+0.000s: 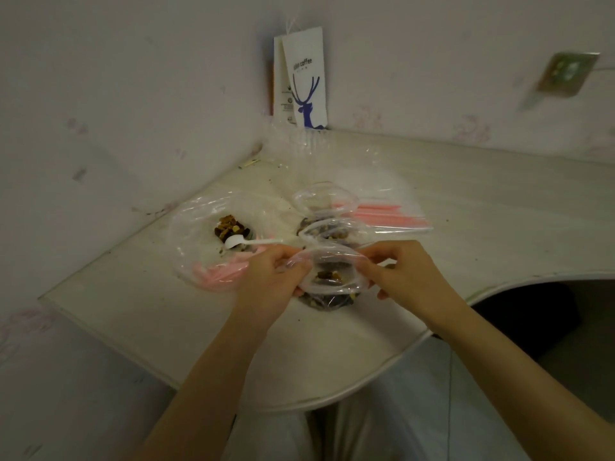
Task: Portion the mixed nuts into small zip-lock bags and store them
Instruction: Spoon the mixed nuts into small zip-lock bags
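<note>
while my left hand and right hand each pinched the open mouth of a filled small bag near the table's front edge, a second filled bag sat unsealed behind it; nuts lay in the big bag by the left edge, nothing stored.

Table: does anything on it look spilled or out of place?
Yes, slightly. Dark crumbs dot the table near the back corner, loose outside any bag. The spoon lies in the big bag, its bowl by the nuts. Nothing looks damaged.
</note>
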